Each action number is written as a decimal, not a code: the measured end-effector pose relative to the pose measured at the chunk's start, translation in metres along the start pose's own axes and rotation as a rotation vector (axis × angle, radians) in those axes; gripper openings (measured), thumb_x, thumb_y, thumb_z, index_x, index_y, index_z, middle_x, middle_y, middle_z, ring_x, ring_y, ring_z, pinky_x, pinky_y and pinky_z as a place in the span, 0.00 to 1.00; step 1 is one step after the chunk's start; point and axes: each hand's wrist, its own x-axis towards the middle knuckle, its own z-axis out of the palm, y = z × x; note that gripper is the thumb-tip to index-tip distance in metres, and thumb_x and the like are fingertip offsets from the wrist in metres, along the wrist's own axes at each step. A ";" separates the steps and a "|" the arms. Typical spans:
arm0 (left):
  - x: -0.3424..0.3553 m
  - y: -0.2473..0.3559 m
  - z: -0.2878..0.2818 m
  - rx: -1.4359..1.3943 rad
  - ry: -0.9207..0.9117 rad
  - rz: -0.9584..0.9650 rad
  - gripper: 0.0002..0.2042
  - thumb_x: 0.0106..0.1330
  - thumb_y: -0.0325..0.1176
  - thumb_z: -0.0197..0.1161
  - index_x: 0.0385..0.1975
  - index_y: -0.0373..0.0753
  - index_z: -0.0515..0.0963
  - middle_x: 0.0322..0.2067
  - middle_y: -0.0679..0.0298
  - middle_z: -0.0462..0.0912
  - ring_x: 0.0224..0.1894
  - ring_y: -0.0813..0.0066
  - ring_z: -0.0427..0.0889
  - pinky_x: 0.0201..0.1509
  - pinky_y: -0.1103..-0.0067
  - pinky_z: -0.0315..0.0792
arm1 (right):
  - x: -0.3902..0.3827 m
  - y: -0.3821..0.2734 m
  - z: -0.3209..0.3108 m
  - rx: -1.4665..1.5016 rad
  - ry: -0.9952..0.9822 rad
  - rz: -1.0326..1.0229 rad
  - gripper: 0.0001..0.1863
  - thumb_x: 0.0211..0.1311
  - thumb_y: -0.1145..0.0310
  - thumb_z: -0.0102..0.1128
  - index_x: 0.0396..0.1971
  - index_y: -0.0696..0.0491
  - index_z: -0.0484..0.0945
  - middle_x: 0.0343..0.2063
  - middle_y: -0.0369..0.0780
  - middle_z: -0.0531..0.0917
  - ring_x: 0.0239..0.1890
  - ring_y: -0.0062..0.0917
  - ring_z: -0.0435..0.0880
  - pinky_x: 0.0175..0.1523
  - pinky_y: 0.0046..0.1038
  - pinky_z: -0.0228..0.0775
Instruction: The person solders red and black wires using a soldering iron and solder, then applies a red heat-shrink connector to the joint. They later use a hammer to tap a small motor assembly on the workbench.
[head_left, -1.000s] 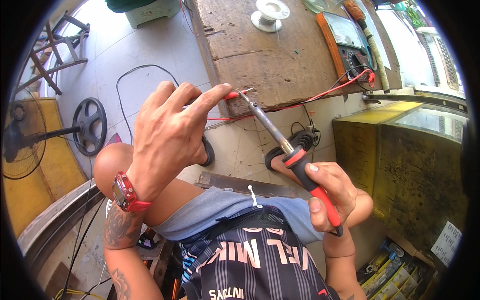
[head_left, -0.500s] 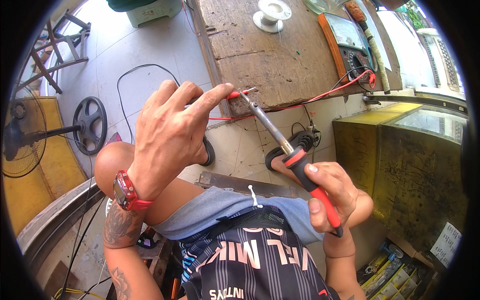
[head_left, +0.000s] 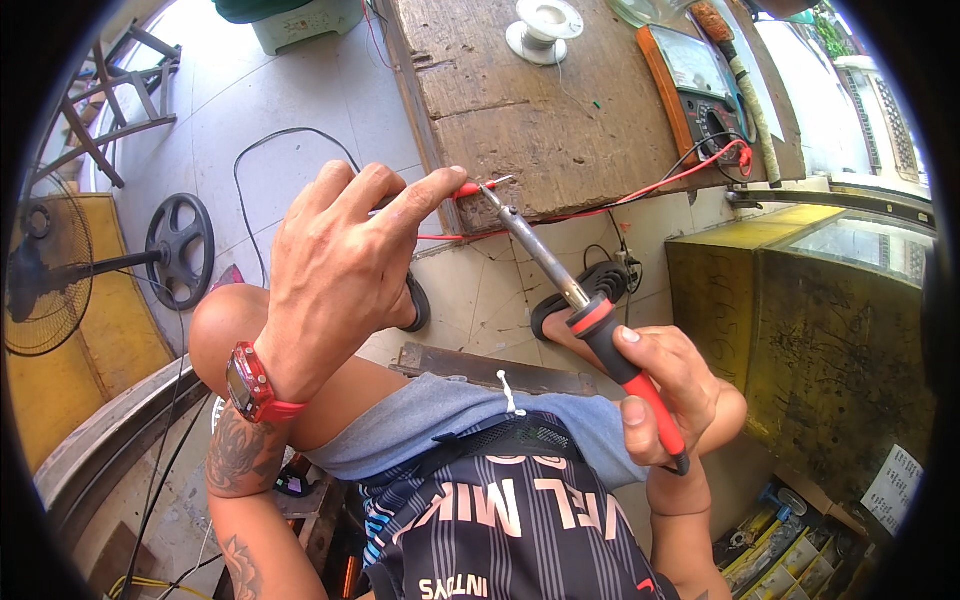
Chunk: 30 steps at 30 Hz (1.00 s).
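Note:
My left hand, with a red watch at its wrist, pinches a red test probe at the table's near left corner. The probe's thin metal end points right over the wood. In my right hand is a red and black soldering iron, slanting up and to the left. Its tip meets the probe near the metal end; whether they truly touch I cannot tell. A red lead runs along the table's near edge to an analog multimeter in an orange case.
On the worn wooden table stand a solder wire spool and a rod beside the meter. A yellow cabinet is at the right. A fan lies at the left, and a black cable crosses the tiled floor.
The soldering iron and my right hand have shifted very slightly down and right. My left hand and the probe hold almost the same place.

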 end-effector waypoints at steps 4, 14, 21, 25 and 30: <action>0.001 -0.003 0.000 0.010 -0.007 0.038 0.33 0.50 0.30 0.71 0.63 0.49 0.81 0.33 0.67 0.77 0.34 0.65 0.72 0.40 0.71 0.72 | 0.000 0.000 -0.001 -0.020 0.000 -0.008 0.26 0.58 0.72 0.63 0.58 0.62 0.82 0.40 0.46 0.87 0.39 0.37 0.87 0.48 0.37 0.80; 0.000 -0.004 -0.001 0.004 -0.012 0.045 0.31 0.55 0.32 0.69 0.64 0.47 0.81 0.33 0.65 0.78 0.33 0.64 0.72 0.39 0.69 0.72 | -0.003 -0.003 -0.004 -0.020 0.003 0.002 0.26 0.59 0.71 0.63 0.58 0.63 0.81 0.42 0.48 0.88 0.40 0.38 0.87 0.49 0.38 0.80; 0.001 -0.004 -0.002 -0.006 -0.016 0.043 0.29 0.57 0.28 0.67 0.64 0.47 0.81 0.33 0.64 0.78 0.34 0.63 0.72 0.40 0.69 0.72 | -0.001 -0.004 -0.001 -0.019 -0.012 0.006 0.26 0.59 0.72 0.63 0.58 0.62 0.82 0.41 0.47 0.87 0.41 0.38 0.86 0.49 0.38 0.80; 0.000 -0.004 -0.002 -0.016 -0.012 0.045 0.29 0.57 0.28 0.67 0.64 0.47 0.81 0.33 0.64 0.78 0.34 0.63 0.72 0.40 0.69 0.72 | 0.000 -0.004 -0.001 -0.006 -0.009 0.015 0.26 0.59 0.72 0.63 0.58 0.62 0.82 0.40 0.46 0.87 0.40 0.38 0.86 0.49 0.38 0.80; 0.001 -0.004 -0.002 -0.009 0.002 0.052 0.29 0.58 0.28 0.67 0.64 0.47 0.81 0.34 0.64 0.79 0.35 0.63 0.73 0.40 0.69 0.72 | 0.001 -0.005 -0.001 -0.015 -0.015 0.008 0.26 0.59 0.72 0.63 0.58 0.62 0.82 0.40 0.46 0.87 0.40 0.38 0.86 0.49 0.38 0.80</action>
